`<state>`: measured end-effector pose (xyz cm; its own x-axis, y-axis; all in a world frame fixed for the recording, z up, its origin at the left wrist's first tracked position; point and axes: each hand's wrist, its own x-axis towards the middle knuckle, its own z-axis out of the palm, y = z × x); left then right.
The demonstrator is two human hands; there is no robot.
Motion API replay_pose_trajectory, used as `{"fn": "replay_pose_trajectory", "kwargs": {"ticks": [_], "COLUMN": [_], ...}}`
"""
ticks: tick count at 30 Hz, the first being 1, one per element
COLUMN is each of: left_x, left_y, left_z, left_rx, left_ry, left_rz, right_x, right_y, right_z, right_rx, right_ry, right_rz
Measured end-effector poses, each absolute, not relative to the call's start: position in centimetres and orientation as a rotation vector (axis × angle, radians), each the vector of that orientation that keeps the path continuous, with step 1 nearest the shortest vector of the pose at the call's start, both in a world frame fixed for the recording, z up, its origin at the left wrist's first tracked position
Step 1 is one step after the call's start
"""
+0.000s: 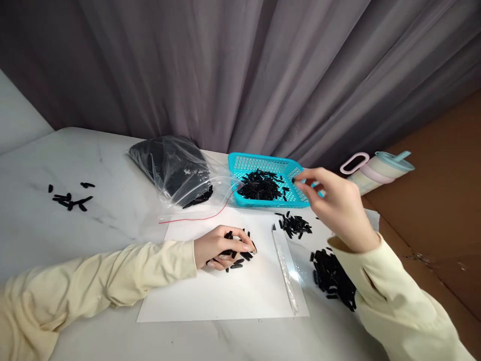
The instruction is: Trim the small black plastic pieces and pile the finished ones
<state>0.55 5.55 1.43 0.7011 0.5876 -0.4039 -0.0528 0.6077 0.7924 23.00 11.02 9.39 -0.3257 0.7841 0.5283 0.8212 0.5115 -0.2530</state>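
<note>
My left hand [227, 246] rests on a white sheet [188, 296], its fingers curled around several small, elongated black pieces. One of these pokes out at the thumb and fingertips, and more lie loose on the paper beneath. Above the right end of a turquoise perforated basket [270, 203] is my right hand [328, 193], thumb and finger pinched together on a tiny dark piece. A heap of black pieces [259, 185] lies inside the basket. On the sheet's right side lies a slim cutter knife [284, 271] with a clear, twisted-looking handle and a dark blade tip.
Behind the sheet stands a clear zip bag [176, 170] full of black pieces, with a red strip along its mouth. Small piles lie before the basket [296, 225], under my right sleeve [332, 276] and far left [71, 200]. A tumbler [379, 170] lies tilted at right.
</note>
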Motion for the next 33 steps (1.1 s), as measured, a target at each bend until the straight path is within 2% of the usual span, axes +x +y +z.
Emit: {"fn": "replay_pose_trajectory", "kwargs": {"ticks": [3,7,12,15,20,25,33], "left_x": [0.6,0.7,0.8,0.7,0.5,0.6,0.9], "left_y": [5.6,5.5,5.5,5.4,5.3,5.0,4.5], "left_z": [1.4,0.7,0.0,0.1,0.8,0.9,0.7], "left_rx": [0.853,0.866,0.902,0.93,1.016,1.069,1.082], "left_ry": [0.695,0.705,0.721,0.695,0.625,0.65,0.696], "left_rz": [0.407,0.421,0.422,0.413,0.328,0.317,0.286], "right_x": [21.2,17.2,15.0,15.5,17.3,18.6,18.8], "right_y": [11.6,8.3,5.5,5.6,3.8,0.6,0.0], "right_z": [9.5,7.1,4.9,4.7,3.4,1.0,0.4], "right_rx": [-1.189,-0.966,-0.889,-0.866,-1.128,-1.181,-1.09], "right_ry": [-2.196,-2.507,-2.65,-2.386,-1.526,-1.06,-0.78], "right_rz": [-0.088,0.398,0.651,0.96,1.429,1.644,1.805]}}
